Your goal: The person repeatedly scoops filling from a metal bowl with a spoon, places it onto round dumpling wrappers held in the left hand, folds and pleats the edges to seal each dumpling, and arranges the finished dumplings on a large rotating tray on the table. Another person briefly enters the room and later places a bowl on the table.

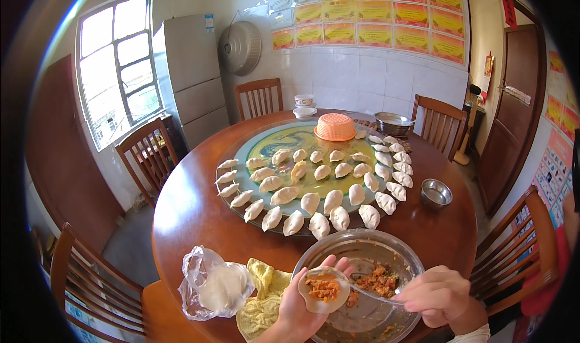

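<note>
1. A left hand [302,301], palm up with fingers cupped, holds a round dough wrapper [329,308] above the left side of a large metal bowl [412,249]; orange filling [322,289] sits in the middle of the wrapper.
2. The right hand [440,298], fingers closed, grips a thin utensil [377,296], apparently a spoon, its tip partly lost against the loose filling [383,279] in the bowl.
3. Shaped dumplings [310,203] line a round turntable [266,145] on the brown tabletop [187,201], near an upturned orange basket [335,127].
4. Left of the bowl, a yellow cloth [260,320] lies beside a clear plastic bag [193,285] holding pale rounds [223,290].
</note>
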Demonstrator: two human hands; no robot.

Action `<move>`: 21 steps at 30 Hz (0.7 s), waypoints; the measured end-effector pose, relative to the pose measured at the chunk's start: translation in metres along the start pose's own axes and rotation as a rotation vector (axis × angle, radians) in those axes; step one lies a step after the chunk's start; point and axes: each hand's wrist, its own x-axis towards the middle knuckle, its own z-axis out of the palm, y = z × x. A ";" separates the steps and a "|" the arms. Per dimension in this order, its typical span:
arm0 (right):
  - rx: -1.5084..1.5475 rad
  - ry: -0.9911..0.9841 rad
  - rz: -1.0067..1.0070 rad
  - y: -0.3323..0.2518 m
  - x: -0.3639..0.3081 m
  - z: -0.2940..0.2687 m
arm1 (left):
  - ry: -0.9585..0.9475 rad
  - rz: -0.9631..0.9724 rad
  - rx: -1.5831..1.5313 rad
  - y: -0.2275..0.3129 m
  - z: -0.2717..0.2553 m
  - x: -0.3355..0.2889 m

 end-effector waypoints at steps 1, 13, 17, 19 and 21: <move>0.029 -0.048 -0.022 0.006 0.000 0.000 | -0.014 0.001 0.005 0.000 -0.002 0.000; 0.519 1.011 0.613 0.044 -0.019 -0.007 | -0.016 0.584 -0.540 0.081 -0.048 -0.002; 0.646 1.173 0.496 0.060 -0.037 0.002 | -0.240 0.564 -0.674 0.097 -0.059 -0.007; 0.628 1.227 0.463 0.062 -0.045 0.004 | -0.285 0.517 -0.674 0.094 -0.060 -0.009; 0.516 1.170 0.435 0.062 -0.051 0.004 | -0.220 0.465 -0.561 0.088 -0.057 -0.008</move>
